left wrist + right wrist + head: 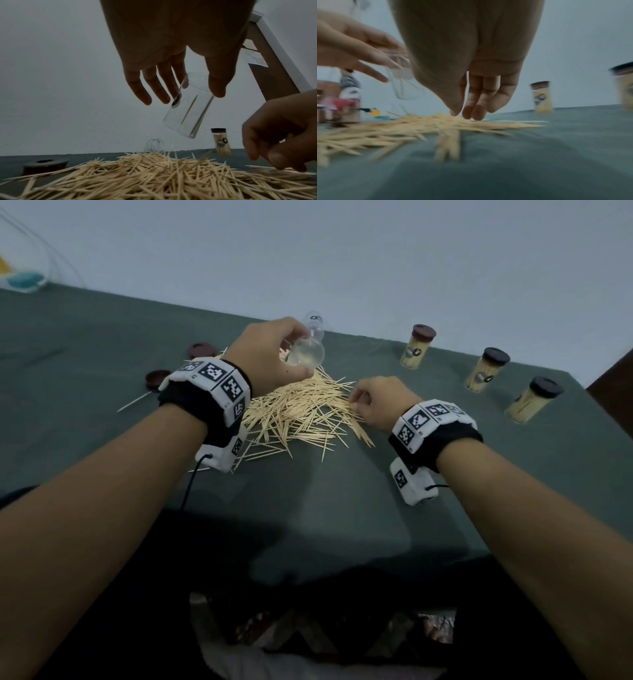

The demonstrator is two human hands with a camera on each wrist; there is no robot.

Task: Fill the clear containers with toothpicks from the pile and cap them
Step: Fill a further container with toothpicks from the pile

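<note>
A heap of toothpicks (298, 412) lies on the green tablecloth (85, 405). Above its far side my left hand (291, 350) (197, 88) holds a clear container (310, 356) (188, 108) near its rim, between thumb and forefinger. The container hangs tilted and has a few toothpicks inside. My right hand (356, 405) (462, 115) is down at the heap's right edge. Its thumb and fingertips pinch together on toothpicks there. A second clear container (313, 320) (154, 146) lies empty behind the heap (154, 175).
Two brown caps (202, 350) (157, 379) lie left of the heap. Three filled, capped containers (418, 347) (486, 369) (532, 400) stand at the right. A stray toothpick (135, 402) lies at the left. The wall runs just behind the table's far edge.
</note>
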